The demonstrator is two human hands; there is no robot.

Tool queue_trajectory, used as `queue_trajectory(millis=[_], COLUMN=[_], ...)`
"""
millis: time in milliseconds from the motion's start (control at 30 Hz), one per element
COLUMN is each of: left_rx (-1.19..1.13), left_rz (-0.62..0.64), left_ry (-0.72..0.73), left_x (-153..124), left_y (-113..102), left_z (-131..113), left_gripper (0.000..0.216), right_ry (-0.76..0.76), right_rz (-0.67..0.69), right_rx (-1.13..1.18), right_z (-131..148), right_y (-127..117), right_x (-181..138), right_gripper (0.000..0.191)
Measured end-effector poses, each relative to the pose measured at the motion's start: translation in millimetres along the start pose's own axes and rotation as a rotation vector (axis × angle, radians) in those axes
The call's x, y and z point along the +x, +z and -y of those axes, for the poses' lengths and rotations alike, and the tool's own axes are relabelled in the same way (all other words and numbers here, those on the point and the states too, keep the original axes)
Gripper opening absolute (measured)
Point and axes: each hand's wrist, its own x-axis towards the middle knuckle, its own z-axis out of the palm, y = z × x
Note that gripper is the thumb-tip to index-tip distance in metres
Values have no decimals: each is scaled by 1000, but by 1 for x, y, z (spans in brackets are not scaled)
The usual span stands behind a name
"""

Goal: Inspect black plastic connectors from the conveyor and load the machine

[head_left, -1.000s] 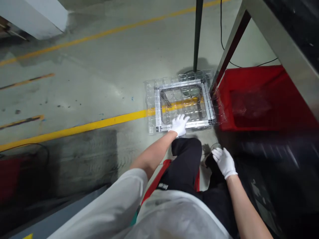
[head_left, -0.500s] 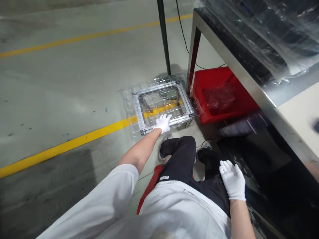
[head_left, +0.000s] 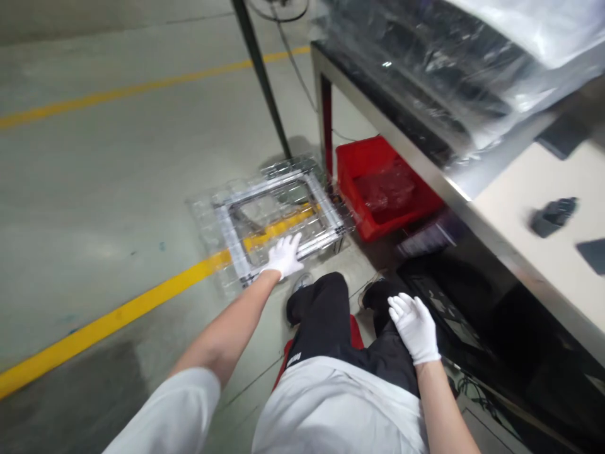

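My left hand (head_left: 284,255), in a white glove, reaches out with spread fingers over the near side of a low metal frame (head_left: 233,238). Clear plastic trays with small pockets (head_left: 206,217) lie on that frame and stick out past its left side. The fingers are over the sheet's near edge; whether they touch it I cannot tell. My right hand (head_left: 414,328), also gloved in white, rests by my right thigh, palm up, fingers loosely extended and slightly curled. Nothing shows in it.
A red bin (head_left: 378,217) holding clear plastic stands under the metal-edged table (head_left: 406,129). Plastic-wrapped stock (head_left: 435,69) is piled on that table. A small dark part (head_left: 554,216) lies on its pale top. A dark pole (head_left: 265,82) rises behind the frame.
The view has swung to the right, showing more of the table top. My left hand stays over the near side of the frame, fingers spread. My right hand remains by my thigh.
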Motion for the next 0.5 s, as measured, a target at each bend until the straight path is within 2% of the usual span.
queue_trajectory(millis=[33, 100, 167, 233, 267, 333, 367, 433, 500], left_rx=[-5, -79, -258, -473, -547, -610, -601, -570, -513], left_rz=[-37, -197, -372, -453, -433, -275, -158, -26, -19], left_ry=[21, 52, 106, 256, 382, 657, 684, 524, 290], left_x=[-7, -26, -57, -101, -122, -152, -157, -146, -123], left_y=[-4, -12, -16, -12, -7, 6, 12, 20, 21], left_z=[-4, -24, -63, -114, -139, -176, -184, -175, -142], left_gripper=[110, 96, 83, 70, 65, 62, 61, 64, 72], right_ry=[-1, -3, 0, 38, 56, 65, 56, 38, -3], right_rz=[3, -17, -74, -68, -16, 140, 217, 324, 407], right_rx=[12, 44, 112, 183, 196, 181, 168, 160, 90], right_z=[-3, -11, -23, -35, -39, -40, -36, -16, 18], right_y=[3, 13, 32, 59, 73, 97, 104, 106, 99], right_x=[-2, -7, -12, -22, -31, -58, -77, -123, -171], right_gripper=[27, 24, 23, 23, 24, 30, 34, 44, 48])
